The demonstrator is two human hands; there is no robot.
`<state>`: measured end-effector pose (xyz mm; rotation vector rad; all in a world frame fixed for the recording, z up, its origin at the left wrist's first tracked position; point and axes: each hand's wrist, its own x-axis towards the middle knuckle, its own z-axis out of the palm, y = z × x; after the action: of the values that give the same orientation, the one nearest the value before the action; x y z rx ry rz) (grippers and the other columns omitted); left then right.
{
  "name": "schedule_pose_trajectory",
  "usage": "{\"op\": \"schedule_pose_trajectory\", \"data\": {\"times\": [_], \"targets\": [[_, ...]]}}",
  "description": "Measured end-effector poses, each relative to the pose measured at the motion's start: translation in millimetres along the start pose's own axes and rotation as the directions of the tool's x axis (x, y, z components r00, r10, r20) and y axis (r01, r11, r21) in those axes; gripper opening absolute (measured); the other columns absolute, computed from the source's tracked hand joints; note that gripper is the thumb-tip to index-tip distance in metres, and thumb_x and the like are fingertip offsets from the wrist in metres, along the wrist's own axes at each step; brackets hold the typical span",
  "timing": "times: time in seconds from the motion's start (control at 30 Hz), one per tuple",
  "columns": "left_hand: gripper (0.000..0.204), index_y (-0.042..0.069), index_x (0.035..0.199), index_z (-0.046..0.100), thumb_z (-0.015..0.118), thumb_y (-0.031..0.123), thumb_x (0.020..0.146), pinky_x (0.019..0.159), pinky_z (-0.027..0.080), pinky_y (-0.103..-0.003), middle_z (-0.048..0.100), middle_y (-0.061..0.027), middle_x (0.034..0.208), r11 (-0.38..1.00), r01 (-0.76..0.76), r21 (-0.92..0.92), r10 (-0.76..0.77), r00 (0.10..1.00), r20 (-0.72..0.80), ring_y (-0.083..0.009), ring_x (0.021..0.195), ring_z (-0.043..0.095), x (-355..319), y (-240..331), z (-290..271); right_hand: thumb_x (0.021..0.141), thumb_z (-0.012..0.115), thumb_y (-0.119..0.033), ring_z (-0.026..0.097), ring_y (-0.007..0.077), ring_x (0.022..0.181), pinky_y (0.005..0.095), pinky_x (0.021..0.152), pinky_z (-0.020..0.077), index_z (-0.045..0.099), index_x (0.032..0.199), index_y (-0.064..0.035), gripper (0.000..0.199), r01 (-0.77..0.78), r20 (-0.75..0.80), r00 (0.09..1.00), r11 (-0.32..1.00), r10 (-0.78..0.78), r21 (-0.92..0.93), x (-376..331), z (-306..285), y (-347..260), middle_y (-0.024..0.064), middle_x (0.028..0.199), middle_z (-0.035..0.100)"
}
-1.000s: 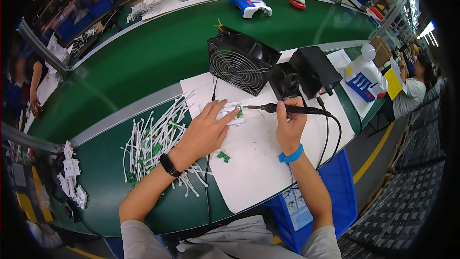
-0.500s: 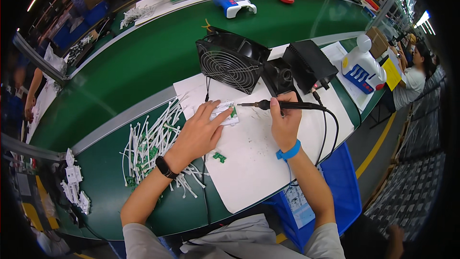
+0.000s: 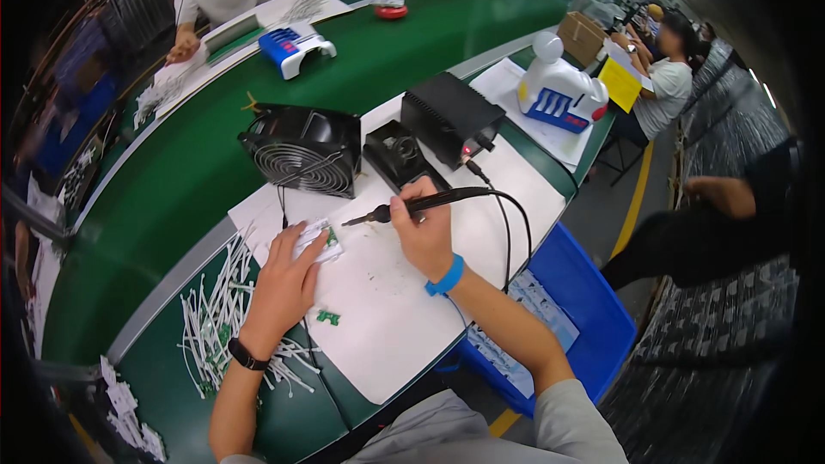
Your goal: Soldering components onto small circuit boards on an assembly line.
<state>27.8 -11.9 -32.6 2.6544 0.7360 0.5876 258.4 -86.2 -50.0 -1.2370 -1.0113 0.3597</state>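
I'm seeing the left hand [image 3: 285,285] lying half-spread, its fingers steadying a flat white plastic part [image 3: 333,253] with a small green board [image 3: 333,239] on the smooth white sheet [image 3: 391,314]. The right hand [image 3: 425,230] is firmly gripping a slender black soldering iron [image 3: 378,216], its tapered tip pointing boardward (stringy white cables [image 3: 215,318] are sprawling nearby).

Got a white plastic piece [image 3: 335,252] flat on a white sheet [image 3: 387,318] with a little green circuit board [image 3: 332,239] on it, plus a black-handled soldering iron [image 3: 379,214] pointing left, just beside that board.
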Motion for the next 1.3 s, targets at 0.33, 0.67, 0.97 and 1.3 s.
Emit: {"op": "schedule_pose_trajectory", "data": {"times": [0.33,0.67,0.97,1.3], "targets": [[0.048,0.010,0.140,0.058,0.064,0.011,0.092,0.104,0.047,-0.044,0.052,-0.0217,0.138,0.996,0.023,0.083,-0.025,1.000,0.017,-0.0397,0.125,0.051,0,-1,-2,0.094,0.066,-0.006,0.044,0.0029,0.064,0.0210,0.056,0.0348,0.053,0.088,-0.0058,0.015,-0.020,-0.008,1.000,1.000,0.020,0.005,-2,1,0,-0.0025,0.076,0.051],[0.050,0.010,0.141,0.057,0.063,0.011,0.091,0.105,0.046,-0.045,0.051,-0.0223,0.139,0.997,0.004,0.071,-0.005,1.000,0.006,-0.0404,0.126,0.049,1,0,-3,0.092,0.067,-0.003,0.043,0.0040,0.066,0.0216,0.057,0.0348,0.054,0.089,-0.0056,0.014,0.018,-0.067,0.998,1.000,-0.016,0.025,0,-2,-2,-0.0018,0.080,0.050],[0.052,0.010,0.138,0.058,0.063,0.006,0.086,0.101,0.049,-0.045,0.052,-0.0222,0.136,0.999,-0.015,0.041,0.016,1.000,-0.017,-0.0414,0.124,0.051,2,-2,-2,0.094,0.066,-0.006,0.045,0.0047,0.065,0.0227,0.057,0.0372,0.052,0.088,-0.0053,0.016,0.003,-0.167,0.986,0.997,0.010,0.080,1,-2,-4,-0.0009,0.074,0.051],[0.052,0.009,0.136,0.059,0.063,0.003,0.085,0.104,0.047,-0.045,0.052,-0.0227,0.137,0.999,-0.018,-0.034,0.017,1.000,-0.023,-0.0422,0.126,0.049,-1,-10,0,0.094,0.063,0.000,0.042,0.0031,0.064,0.0204,0.056,0.0337,0.049,0.090,-0.0063,0.017,0.024,-0.009,1.000,0.999,-0.023,0.035,-1,-4,-4,-0.0018,0.074,0.050]]}}
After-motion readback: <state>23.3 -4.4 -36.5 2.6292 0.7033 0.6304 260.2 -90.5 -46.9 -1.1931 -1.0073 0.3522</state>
